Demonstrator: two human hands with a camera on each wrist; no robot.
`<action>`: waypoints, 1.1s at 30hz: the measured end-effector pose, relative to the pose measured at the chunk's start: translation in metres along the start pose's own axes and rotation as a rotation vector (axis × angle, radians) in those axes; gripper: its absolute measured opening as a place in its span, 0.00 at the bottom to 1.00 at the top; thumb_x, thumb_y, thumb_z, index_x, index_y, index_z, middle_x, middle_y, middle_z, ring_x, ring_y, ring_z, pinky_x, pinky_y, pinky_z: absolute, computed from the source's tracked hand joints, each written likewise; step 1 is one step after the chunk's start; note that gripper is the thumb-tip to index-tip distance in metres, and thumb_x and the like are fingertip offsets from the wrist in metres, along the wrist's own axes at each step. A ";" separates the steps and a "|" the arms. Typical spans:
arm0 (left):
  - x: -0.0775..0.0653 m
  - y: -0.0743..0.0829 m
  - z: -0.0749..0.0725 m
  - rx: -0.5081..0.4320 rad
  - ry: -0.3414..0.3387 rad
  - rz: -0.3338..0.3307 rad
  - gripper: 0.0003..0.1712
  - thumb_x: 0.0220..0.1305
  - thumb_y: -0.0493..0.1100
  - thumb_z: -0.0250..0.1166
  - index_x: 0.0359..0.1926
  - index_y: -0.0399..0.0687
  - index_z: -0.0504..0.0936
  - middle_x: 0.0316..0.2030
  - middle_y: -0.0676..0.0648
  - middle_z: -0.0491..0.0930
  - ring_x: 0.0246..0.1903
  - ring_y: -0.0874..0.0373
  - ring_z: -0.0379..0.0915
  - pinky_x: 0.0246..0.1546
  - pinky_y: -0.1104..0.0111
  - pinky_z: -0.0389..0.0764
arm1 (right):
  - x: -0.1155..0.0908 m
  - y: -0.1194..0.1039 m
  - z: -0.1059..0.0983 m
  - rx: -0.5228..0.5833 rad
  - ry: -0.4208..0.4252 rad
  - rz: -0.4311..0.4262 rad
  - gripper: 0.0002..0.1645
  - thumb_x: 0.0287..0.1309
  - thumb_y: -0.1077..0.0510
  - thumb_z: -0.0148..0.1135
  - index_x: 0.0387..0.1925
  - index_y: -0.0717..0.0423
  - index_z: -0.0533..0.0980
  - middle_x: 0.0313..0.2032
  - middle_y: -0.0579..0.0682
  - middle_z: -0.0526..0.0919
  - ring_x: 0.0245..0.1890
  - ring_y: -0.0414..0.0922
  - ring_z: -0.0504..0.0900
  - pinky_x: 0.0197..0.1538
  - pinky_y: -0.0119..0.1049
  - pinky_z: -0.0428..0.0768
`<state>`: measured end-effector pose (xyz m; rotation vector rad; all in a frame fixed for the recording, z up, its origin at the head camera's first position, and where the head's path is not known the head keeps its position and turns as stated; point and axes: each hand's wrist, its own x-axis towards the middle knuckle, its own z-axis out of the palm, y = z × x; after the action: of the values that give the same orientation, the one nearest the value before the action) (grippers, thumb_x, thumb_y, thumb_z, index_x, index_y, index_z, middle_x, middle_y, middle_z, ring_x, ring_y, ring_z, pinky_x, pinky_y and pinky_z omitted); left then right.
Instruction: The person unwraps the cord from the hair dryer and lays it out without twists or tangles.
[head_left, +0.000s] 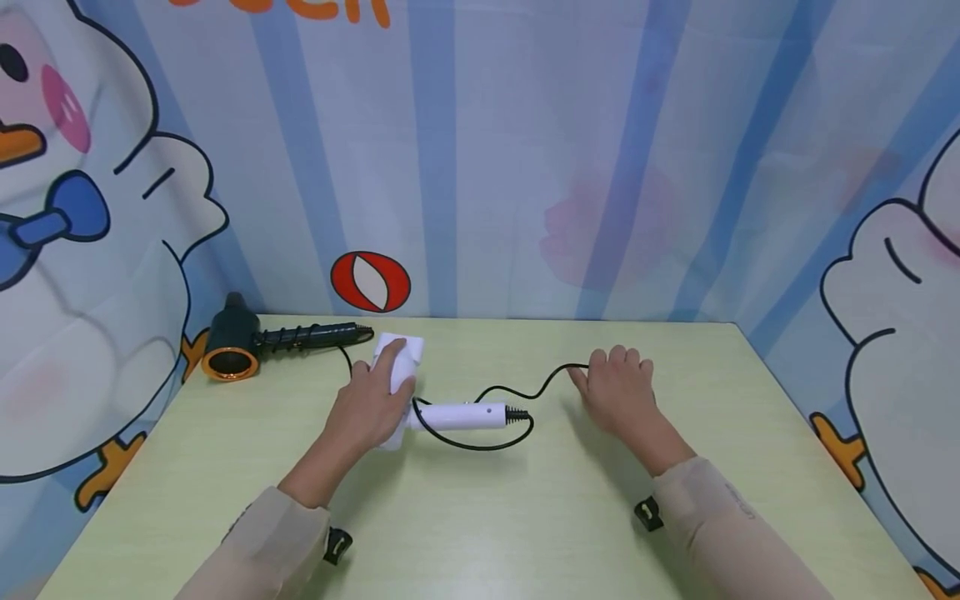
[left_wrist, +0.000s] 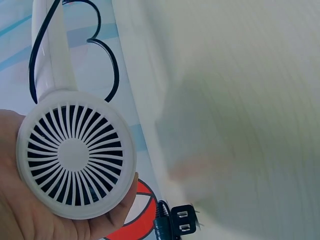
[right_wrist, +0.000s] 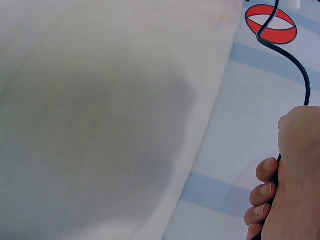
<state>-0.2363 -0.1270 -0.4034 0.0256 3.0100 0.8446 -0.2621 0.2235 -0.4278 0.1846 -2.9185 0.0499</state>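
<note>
My left hand (head_left: 373, 402) grips the body of a white hair dryer (head_left: 459, 416), its handle pointing right. The dryer's round slatted air inlet (left_wrist: 74, 155) faces the camera in the left wrist view, with fingers wrapped behind it. A black power cord (head_left: 517, 392) leaves the handle's end, loops back around the handle and runs on to the right. My right hand (head_left: 618, 390) holds that cord with curled fingers. In the right wrist view the cord (right_wrist: 299, 67) passes into the fist, fingertips (right_wrist: 264, 194) folded over it.
A black hair dryer (head_left: 232, 340) with an orange-rimmed nozzle lies at the table's back left, its cord wound round the handle. A black plug (left_wrist: 183, 220) shows beside the left hand. Behind the pale table (head_left: 480, 533) hangs a striped cartoon curtain (head_left: 495, 167).
</note>
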 end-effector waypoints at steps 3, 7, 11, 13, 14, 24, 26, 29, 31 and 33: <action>0.000 -0.001 0.002 0.007 -0.001 -0.003 0.38 0.74 0.58 0.52 0.79 0.63 0.52 0.51 0.34 0.69 0.37 0.44 0.73 0.27 0.61 0.75 | 0.001 0.000 -0.004 0.013 0.018 0.001 0.30 0.76 0.39 0.46 0.25 0.58 0.62 0.28 0.58 0.64 0.32 0.58 0.65 0.39 0.54 0.65; 0.001 -0.003 0.004 0.006 -0.011 -0.016 0.38 0.74 0.59 0.52 0.79 0.65 0.51 0.52 0.34 0.69 0.38 0.44 0.73 0.28 0.60 0.76 | 0.002 0.000 -0.009 0.028 0.034 0.004 0.30 0.76 0.39 0.46 0.25 0.58 0.62 0.27 0.57 0.63 0.30 0.57 0.64 0.37 0.53 0.63; 0.001 -0.003 0.006 0.000 -0.017 -0.022 0.38 0.74 0.59 0.52 0.79 0.66 0.51 0.53 0.34 0.68 0.39 0.43 0.73 0.28 0.60 0.77 | 0.004 0.000 -0.013 0.033 0.036 0.006 0.30 0.76 0.39 0.45 0.25 0.58 0.62 0.27 0.57 0.63 0.31 0.57 0.63 0.37 0.52 0.62; 0.001 -0.002 0.006 0.001 -0.017 -0.024 0.38 0.74 0.58 0.53 0.79 0.66 0.51 0.54 0.34 0.68 0.39 0.43 0.73 0.29 0.59 0.77 | 0.004 0.000 -0.014 0.032 0.036 0.005 0.30 0.76 0.39 0.45 0.25 0.58 0.62 0.27 0.57 0.63 0.31 0.57 0.63 0.38 0.52 0.62; 0.001 -0.002 0.006 0.002 -0.018 -0.025 0.38 0.74 0.58 0.53 0.79 0.66 0.51 0.54 0.34 0.68 0.39 0.43 0.73 0.29 0.59 0.77 | 0.004 0.000 -0.015 0.034 0.037 0.003 0.30 0.76 0.39 0.45 0.25 0.58 0.62 0.27 0.57 0.63 0.31 0.57 0.63 0.38 0.52 0.62; 0.000 -0.002 0.006 0.005 -0.028 -0.037 0.38 0.74 0.58 0.53 0.80 0.66 0.50 0.54 0.34 0.68 0.40 0.43 0.73 0.30 0.59 0.78 | -0.001 0.000 -0.019 0.021 0.089 -0.041 0.30 0.76 0.40 0.48 0.24 0.57 0.60 0.27 0.56 0.62 0.29 0.55 0.61 0.37 0.50 0.59; 0.000 -0.002 0.006 0.006 -0.031 -0.038 0.38 0.74 0.58 0.53 0.80 0.66 0.50 0.54 0.34 0.68 0.39 0.43 0.73 0.29 0.59 0.78 | -0.003 -0.001 -0.020 0.016 0.104 -0.053 0.29 0.76 0.41 0.48 0.24 0.57 0.60 0.26 0.56 0.62 0.28 0.55 0.61 0.37 0.50 0.59; 0.000 -0.002 0.007 0.008 -0.031 -0.038 0.38 0.74 0.58 0.53 0.80 0.66 0.50 0.54 0.34 0.68 0.39 0.43 0.73 0.29 0.59 0.77 | -0.007 -0.001 -0.025 0.014 0.125 -0.064 0.29 0.76 0.41 0.49 0.24 0.57 0.59 0.26 0.56 0.61 0.28 0.54 0.60 0.36 0.49 0.58; 0.001 -0.002 0.007 0.009 -0.031 -0.037 0.38 0.74 0.58 0.52 0.80 0.66 0.50 0.54 0.34 0.68 0.38 0.43 0.73 0.28 0.59 0.76 | -0.010 -0.002 -0.029 0.010 0.139 -0.068 0.29 0.76 0.42 0.49 0.24 0.57 0.59 0.25 0.56 0.61 0.27 0.54 0.60 0.35 0.48 0.58; 0.001 -0.002 0.007 0.008 -0.032 -0.035 0.38 0.74 0.59 0.52 0.80 0.66 0.50 0.55 0.34 0.67 0.38 0.43 0.73 0.28 0.59 0.76 | -0.013 -0.003 -0.033 0.015 0.153 -0.071 0.29 0.76 0.42 0.48 0.24 0.57 0.59 0.25 0.56 0.61 0.27 0.54 0.60 0.35 0.48 0.58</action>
<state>-0.2376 -0.1253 -0.4107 -0.0137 2.9747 0.8203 -0.2416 0.2237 -0.3980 0.2735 -2.7581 0.0707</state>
